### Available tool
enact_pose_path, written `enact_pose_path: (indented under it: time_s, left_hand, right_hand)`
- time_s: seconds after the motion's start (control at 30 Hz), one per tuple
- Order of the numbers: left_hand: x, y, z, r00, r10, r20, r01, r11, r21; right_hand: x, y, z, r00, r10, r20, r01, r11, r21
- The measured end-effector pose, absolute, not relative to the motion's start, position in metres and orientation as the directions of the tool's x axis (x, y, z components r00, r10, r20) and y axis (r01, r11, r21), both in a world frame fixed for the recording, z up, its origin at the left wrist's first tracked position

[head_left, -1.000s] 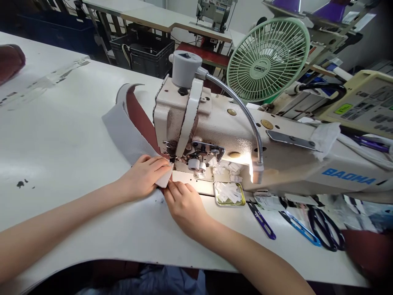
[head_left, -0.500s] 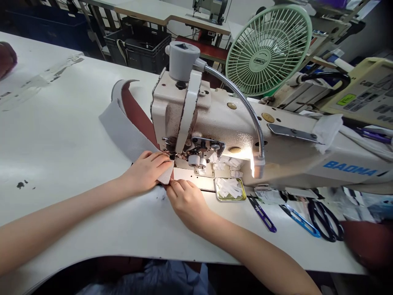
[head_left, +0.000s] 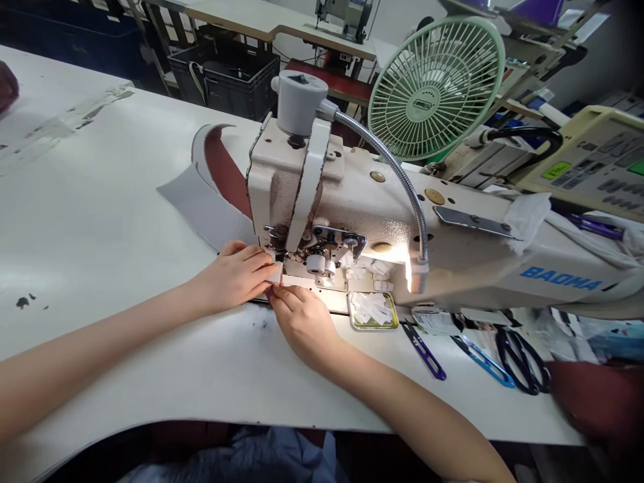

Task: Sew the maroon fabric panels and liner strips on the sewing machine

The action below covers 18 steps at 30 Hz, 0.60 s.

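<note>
A curved leather-like strip (head_left: 194, 204), grey on its backing and maroon on its other face, runs under the needle area of the sewing machine (head_left: 306, 181) and curls up behind it. My left hand (head_left: 236, 275) is over the near end of the strip, its fingers closed together and holding it close to the presser foot. My right hand (head_left: 304, 322) pinches the strip's near corner, fingertips almost touching those of my left hand. The needle itself is hidden behind machine parts and my fingers.
A tin (head_left: 373, 310) of white scraps sits beside the machine bed. To its right lie purple thread snips (head_left: 425, 350), blue snips (head_left: 484, 362) and black-handled scissors (head_left: 522, 360). A green fan (head_left: 435, 90) and a control box (head_left: 591, 161) stand behind.
The strip has moved a little farther in under the needle, so less of its near end shows. Both hands have followed it slightly forward. The camera view has shifted a little.
</note>
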<state>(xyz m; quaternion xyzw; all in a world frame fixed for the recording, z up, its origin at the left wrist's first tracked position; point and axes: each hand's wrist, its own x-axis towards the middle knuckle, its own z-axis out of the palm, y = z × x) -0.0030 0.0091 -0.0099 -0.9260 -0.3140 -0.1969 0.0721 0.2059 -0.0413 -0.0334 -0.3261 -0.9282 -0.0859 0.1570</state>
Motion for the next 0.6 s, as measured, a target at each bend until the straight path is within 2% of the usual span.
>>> enact_pose_path:
  time_s: [0.1,0.3,0.47,0.6]
  left_hand:
    - [-0.003,0.009,-0.010,0.748,0.530,0.400,0.586,-0.810,-0.023]
    - [-0.002,0.017,-0.016,0.744,0.508,0.434,0.546,-0.837,0.042]
    - [-0.005,0.028,-0.019,0.744,0.526,0.412,0.521,-0.843,0.135]
    - [-0.009,0.036,-0.019,0.744,0.537,0.397,0.499,-0.842,0.205]
  right_hand:
    - [0.205,-0.038,-0.035,-0.725,0.585,0.364,0.632,0.775,0.013]
    - [0.203,-0.039,-0.019,-0.611,0.743,0.273,0.722,0.664,-0.194]
    - [0.202,-0.040,-0.011,-0.509,0.843,0.174,0.823,0.536,-0.189]
    - [0.201,-0.037,-0.009,-0.476,0.874,0.101,0.854,0.486,-0.187]
